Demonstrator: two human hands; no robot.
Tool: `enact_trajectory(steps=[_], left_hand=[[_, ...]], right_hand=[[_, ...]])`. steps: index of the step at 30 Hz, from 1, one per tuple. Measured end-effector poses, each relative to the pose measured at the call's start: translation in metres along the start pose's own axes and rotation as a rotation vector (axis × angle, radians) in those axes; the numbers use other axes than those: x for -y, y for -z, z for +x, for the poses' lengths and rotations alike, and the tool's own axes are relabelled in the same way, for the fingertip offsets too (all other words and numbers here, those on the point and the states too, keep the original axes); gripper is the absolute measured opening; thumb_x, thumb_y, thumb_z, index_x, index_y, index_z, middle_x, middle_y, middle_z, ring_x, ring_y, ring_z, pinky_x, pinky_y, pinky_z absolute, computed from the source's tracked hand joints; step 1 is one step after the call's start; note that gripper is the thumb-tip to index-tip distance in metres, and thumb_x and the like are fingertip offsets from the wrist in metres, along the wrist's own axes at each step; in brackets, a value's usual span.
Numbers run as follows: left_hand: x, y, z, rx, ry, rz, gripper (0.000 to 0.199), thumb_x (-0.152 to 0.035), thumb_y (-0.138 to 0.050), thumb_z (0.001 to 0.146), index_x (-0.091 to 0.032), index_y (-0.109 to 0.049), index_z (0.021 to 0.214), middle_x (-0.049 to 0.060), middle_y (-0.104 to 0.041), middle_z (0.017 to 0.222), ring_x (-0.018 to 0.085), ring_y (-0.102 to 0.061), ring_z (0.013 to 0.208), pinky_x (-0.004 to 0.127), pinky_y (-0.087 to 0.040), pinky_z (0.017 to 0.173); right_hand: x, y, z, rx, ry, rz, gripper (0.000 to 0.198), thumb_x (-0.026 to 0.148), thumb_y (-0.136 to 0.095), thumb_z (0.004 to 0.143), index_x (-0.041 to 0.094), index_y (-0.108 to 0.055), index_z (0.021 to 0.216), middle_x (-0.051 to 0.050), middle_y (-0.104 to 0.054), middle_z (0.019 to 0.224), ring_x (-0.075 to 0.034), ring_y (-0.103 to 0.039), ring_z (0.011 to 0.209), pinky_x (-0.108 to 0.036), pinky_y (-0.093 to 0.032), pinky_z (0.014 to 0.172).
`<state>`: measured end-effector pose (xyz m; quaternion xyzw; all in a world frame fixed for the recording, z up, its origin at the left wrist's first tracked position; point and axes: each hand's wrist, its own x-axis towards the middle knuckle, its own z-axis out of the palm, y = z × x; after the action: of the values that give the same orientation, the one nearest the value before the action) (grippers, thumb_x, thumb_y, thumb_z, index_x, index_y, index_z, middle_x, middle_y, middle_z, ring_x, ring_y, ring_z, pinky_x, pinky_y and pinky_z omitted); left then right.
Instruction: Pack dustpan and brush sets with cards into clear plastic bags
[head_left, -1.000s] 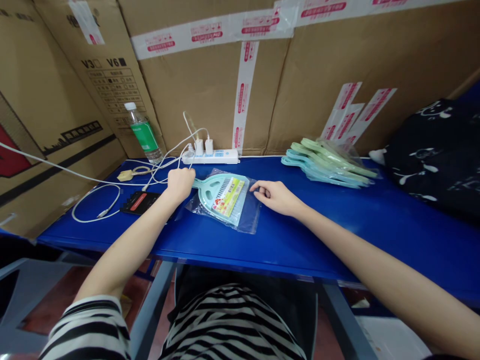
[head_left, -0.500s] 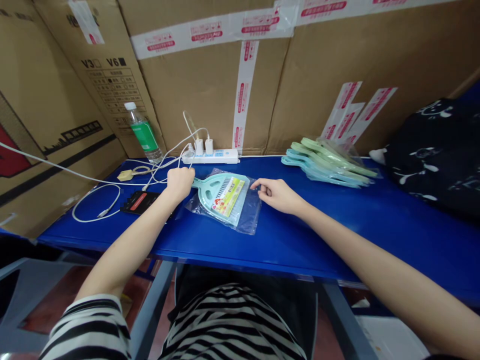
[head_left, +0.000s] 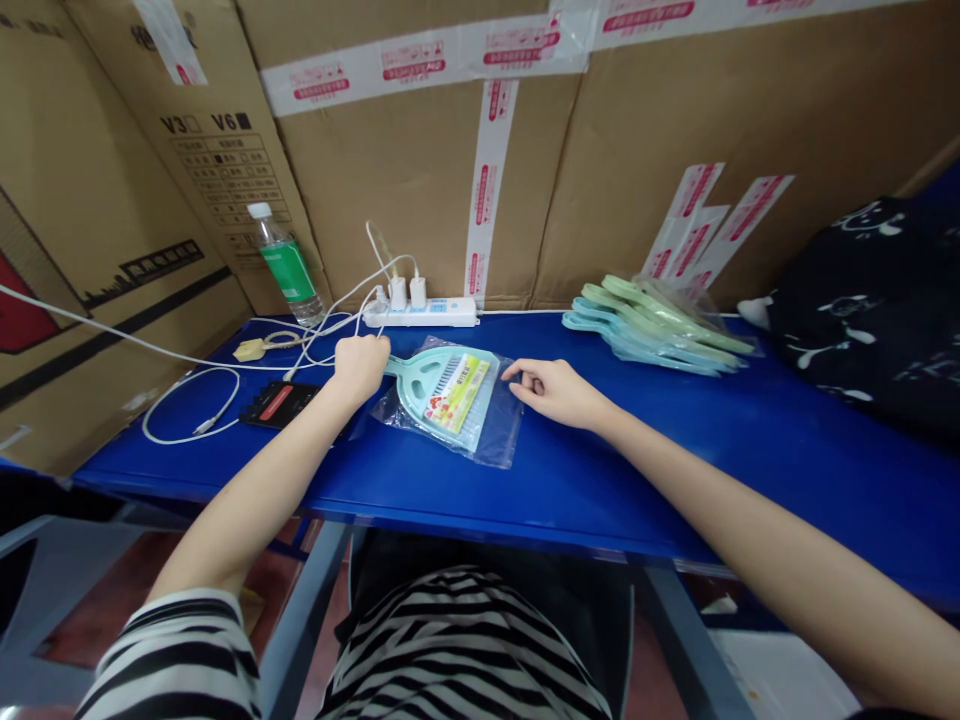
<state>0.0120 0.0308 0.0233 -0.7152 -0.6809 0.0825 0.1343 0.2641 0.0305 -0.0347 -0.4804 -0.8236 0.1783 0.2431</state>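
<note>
A small light-blue dustpan (head_left: 421,374) lies on the table inside a clear plastic bag (head_left: 496,440). Bristles of a brush and a yellow printed label (head_left: 466,385) show within it. At the left end, my left hand (head_left: 361,368) is closed around the dustpan's handle, hiding most of it. My right hand (head_left: 555,388) rests at the right edge of the bag. Its index finger points left, apart from the thumb, with the other fingers loosely bent; I see nothing gripped in it, and cannot tell if the fingertips touch the plastic.
Several green and blue bagged dustpans (head_left: 660,325) are stacked at the back right, by a dark patterned bag (head_left: 870,310). A power strip (head_left: 435,314), white cables, a black device (head_left: 281,403) and a water bottle (head_left: 287,268) stand left. Cardboard (head_left: 405,170) walls the back.
</note>
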Motion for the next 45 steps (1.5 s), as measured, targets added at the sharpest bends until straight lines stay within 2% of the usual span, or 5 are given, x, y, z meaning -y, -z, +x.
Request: enact_trajectory(steps=[14, 45], left_hand=[[0.0004, 0.0001, -0.0001, 0.001, -0.004, 0.013, 0.043, -0.001, -0.032, 0.082, -0.010, -0.062, 0.111, 0.021, -0.068, 0.106, 0.030, -0.064, 0.105, 0.034, -0.045, 0.075], [-0.0006, -0.0011, -0.0004, 0.012, -0.017, 0.029, 0.041, 0.000, -0.035, 0.082, -0.008, -0.063, 0.112, 0.022, -0.069, 0.103, 0.031, -0.064, 0.104, 0.034, -0.046, 0.076]], right_hand=[[-0.0032, -0.0003, 0.0011, 0.004, 0.020, -0.005, 0.027, 0.011, -0.046, 0.072, 0.020, -0.066, 0.088, 0.007, -0.053, 0.051, -0.011, -0.046, 0.045, -0.024, -0.036, 0.052], [-0.0005, 0.0020, 0.0014, 0.022, -0.055, -0.018, 0.024, 0.013, -0.047, 0.077, 0.017, -0.066, 0.091, 0.006, -0.050, 0.053, -0.011, -0.044, 0.045, -0.025, -0.034, 0.053]])
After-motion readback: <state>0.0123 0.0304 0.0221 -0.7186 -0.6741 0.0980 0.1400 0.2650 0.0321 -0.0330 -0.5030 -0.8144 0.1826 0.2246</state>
